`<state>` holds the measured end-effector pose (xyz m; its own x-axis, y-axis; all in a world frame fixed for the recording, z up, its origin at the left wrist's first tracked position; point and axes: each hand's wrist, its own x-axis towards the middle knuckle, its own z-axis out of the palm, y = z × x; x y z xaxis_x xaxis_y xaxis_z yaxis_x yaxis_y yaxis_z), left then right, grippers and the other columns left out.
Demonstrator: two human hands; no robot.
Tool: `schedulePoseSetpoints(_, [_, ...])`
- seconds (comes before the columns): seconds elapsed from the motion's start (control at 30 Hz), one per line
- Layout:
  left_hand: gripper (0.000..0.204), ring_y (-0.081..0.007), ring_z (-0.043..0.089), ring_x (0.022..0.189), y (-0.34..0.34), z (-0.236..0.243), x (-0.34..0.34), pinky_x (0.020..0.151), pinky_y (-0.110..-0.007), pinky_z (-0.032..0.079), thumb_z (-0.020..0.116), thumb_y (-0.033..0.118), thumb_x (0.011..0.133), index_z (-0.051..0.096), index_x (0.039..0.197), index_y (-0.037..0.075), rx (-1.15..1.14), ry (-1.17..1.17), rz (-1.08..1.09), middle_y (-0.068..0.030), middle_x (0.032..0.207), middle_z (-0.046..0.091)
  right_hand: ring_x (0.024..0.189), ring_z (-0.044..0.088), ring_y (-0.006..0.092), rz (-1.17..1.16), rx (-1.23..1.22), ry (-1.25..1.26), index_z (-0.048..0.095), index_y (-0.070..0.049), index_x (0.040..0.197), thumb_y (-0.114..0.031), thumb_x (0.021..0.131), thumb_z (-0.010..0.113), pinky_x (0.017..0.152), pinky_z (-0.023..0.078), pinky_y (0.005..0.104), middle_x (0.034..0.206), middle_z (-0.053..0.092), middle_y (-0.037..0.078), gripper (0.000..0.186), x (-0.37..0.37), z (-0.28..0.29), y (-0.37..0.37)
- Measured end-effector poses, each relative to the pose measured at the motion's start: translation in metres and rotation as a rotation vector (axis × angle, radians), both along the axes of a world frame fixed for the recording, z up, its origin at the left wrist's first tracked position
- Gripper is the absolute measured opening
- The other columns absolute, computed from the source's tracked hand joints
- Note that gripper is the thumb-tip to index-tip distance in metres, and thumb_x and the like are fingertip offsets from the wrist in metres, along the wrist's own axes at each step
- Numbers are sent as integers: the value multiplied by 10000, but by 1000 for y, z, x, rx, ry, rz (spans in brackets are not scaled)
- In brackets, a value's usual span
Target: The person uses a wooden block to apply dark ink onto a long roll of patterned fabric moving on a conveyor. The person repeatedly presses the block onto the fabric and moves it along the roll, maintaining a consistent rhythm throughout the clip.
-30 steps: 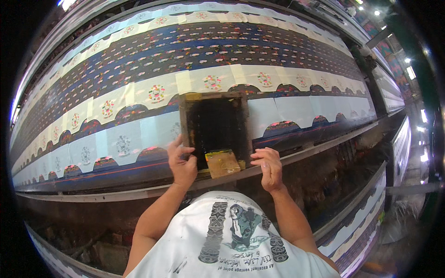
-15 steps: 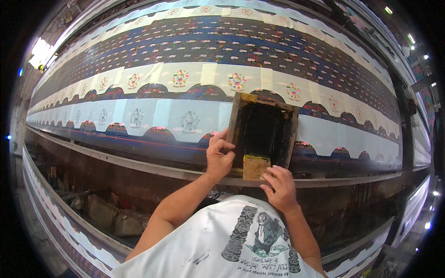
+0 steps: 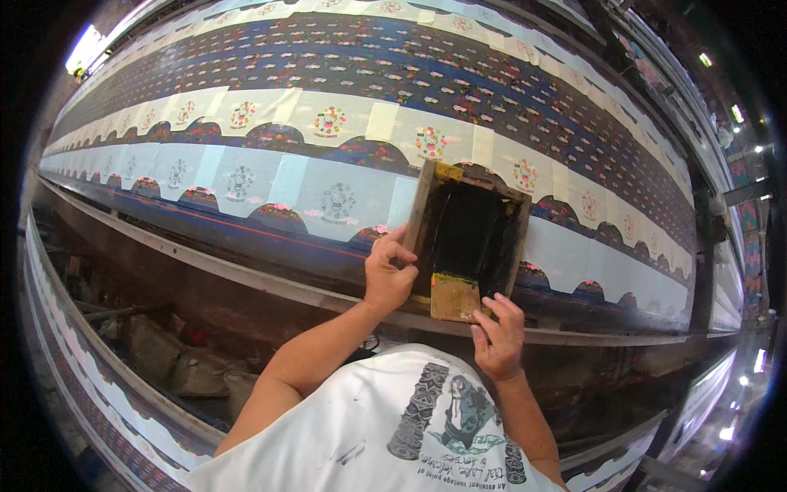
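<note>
We see the dark-centred wooden frame (image 3: 416, 234) at the near edge of the long surface (image 3: 275, 235), its long axis running near to far, the far end leaning slightly right. Our left hand (image 3: 389, 272) grips its left side, fingers curled narrow. Our right hand (image 3: 500, 332) touches the wooden block (image 3: 455, 298) at its right near corner; we cannot tell whether it grips.

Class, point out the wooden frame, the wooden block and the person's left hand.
Wooden frame (image 3: 421, 209), head view: on its left side bar.
Wooden block (image 3: 454, 298), head view: middle of its broad face.
Left hand (image 3: 388, 274), head view: middle of the hand.
</note>
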<state>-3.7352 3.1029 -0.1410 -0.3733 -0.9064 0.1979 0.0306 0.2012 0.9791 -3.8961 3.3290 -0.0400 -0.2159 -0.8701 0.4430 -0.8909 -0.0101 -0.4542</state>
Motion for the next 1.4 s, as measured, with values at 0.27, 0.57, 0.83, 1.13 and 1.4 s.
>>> schedulePoseSetpoints(0.27, [193, -399, 655, 1420, -4, -11, 0, 1181, -447, 515, 762, -65, 749, 734, 914, 32, 17, -79, 27, -279, 1553, 697, 1345, 668, 398, 81, 228, -24, 808, -59, 1250, -124, 839, 925, 1140, 545, 528, 1378, 728, 141, 432, 17, -3, -21])
schedulePoseSetpoints(0.57, [167, -410, 651, 1423, -5, -9, 1, 1208, -462, 499, 770, -57, 744, 727, 879, 31, 79, -50, 28, -275, 1541, 709, 1224, 712, 376, 96, 206, 88, 776, -16, 1301, 58, 854, 736, 1075, 569, 511, 1291, 739, 153, 455, 11, 5, -53])
schedulePoseSetpoints(0.83, [158, -410, 664, 1398, -5, -12, -2, 1181, -458, 522, 774, -69, 740, 718, 839, 40, 84, -55, 23, -274, 1534, 712, 1149, 747, 401, 201, 394, 27, 780, -11, 1241, 79, 857, 672, 1021, 593, 509, 1199, 791, 191, 409, -16, 35, -78])
schedulePoseSetpoints(1.13, [143, -394, 666, 1411, -10, -16, -2, 1209, -463, 497, 777, -61, 737, 696, 810, 33, 44, -124, -5, -272, 1543, 704, 1152, 745, 431, 136, 390, -24, 794, -77, 1255, 66, 944, 609, 1010, 597, 529, 1172, 793, 195, 389, -97, 30, -169])
schedulePoseSetpoints(1.4, [149, -381, 635, 1471, -10, -19, 3, 1239, -447, 461, 754, -86, 771, 669, 825, 24, -12, -156, -44, -261, 1591, 663, 1225, 738, 414, 11, 392, -86, 815, -104, 1280, 54, 913, 608, 1086, 585, 522, 1262, 793, 188, 450, -114, 17, -204])
